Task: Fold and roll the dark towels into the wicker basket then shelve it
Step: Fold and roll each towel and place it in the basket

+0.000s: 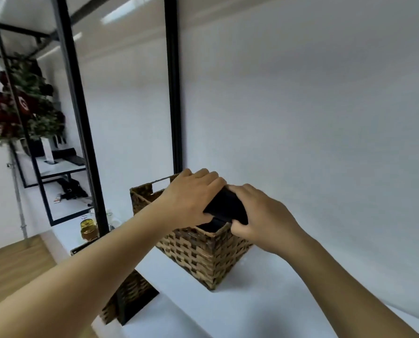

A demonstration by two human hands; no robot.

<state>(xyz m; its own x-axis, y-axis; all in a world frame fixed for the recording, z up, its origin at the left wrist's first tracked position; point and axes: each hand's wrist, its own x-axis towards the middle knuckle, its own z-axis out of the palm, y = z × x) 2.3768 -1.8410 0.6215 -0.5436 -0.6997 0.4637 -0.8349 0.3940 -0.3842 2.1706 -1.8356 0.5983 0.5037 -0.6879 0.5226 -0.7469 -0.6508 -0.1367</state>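
- Two hands on one dark towel [225,208]: left hand [191,195] clamps it from the left with fingers curled over the top, right hand [259,217] closes on it from the right with the thumb tucked under the near edge.
- Towel is a compact folded or rolled bundle, held right at the mouth of the wicker basket [203,250], over its near-right corner. Looks part way in; how deep, can't tell.
- More dark fabric shows inside the basket below it, probably a towel already packed.
- Basket sits on a white shelf surface [264,301], close to the wall, beside a black frame post [174,93]. A second woven basket [128,296] sits lower left, mostly hidden by the forearm.
- Handling, towel: soft, light, no risk of damage. Main issue is it unrolls if released early. Keep side pressure on both ends until the basket walls take over the squeeze.
- Best hold: ends of the roll, as now, then push down from the top with flat fingers.
- Handling, basket: stiff woven walls, light even when loaded, likely to skid on the smooth shelf under a push. Cut-out handle [160,182] visible on the far wall; lift there and on the opposite side, or cup two opposite walls.
- Risk: a downward push at one corner could tip or slide the basket. Brace it with one hand.
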